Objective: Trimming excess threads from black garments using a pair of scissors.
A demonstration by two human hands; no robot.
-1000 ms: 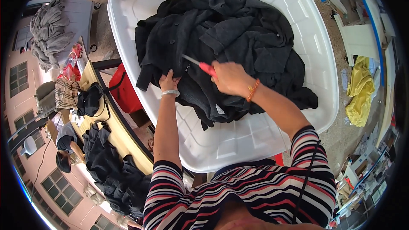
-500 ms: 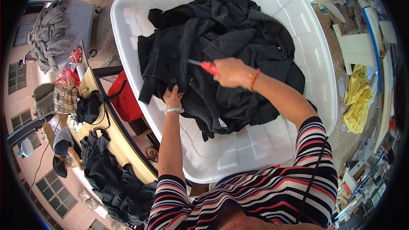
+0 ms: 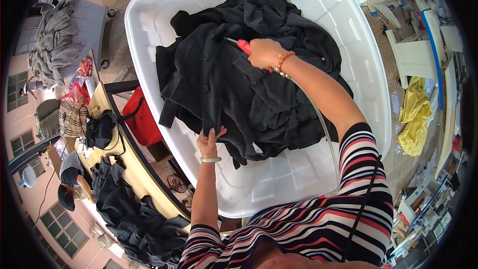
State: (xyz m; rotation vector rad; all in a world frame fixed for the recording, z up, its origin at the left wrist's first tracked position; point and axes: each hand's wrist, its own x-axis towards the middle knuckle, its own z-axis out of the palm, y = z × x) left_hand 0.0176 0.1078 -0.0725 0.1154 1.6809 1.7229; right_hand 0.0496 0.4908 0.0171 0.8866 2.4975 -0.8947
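Left hand [image 3: 209, 141] pinching black garment [image 3: 239, 79] hem at 7 o'clock, right hand [image 3: 263, 53] fisted around red-handled tool [image 3: 243, 46] at 12, white tub [image 3: 318, 0], workshop floor [image 3: 117, 45] around.

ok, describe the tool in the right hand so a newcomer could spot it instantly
Start at the big white plastic tub filling the middle of the view, heaped with black garments. Over the top of that heap the right hand, with a beaded bracelet at the wrist, grips the red-handled tool, from which a thin pale hose trails back along the forearm. It is the only red thing on the black cloth.
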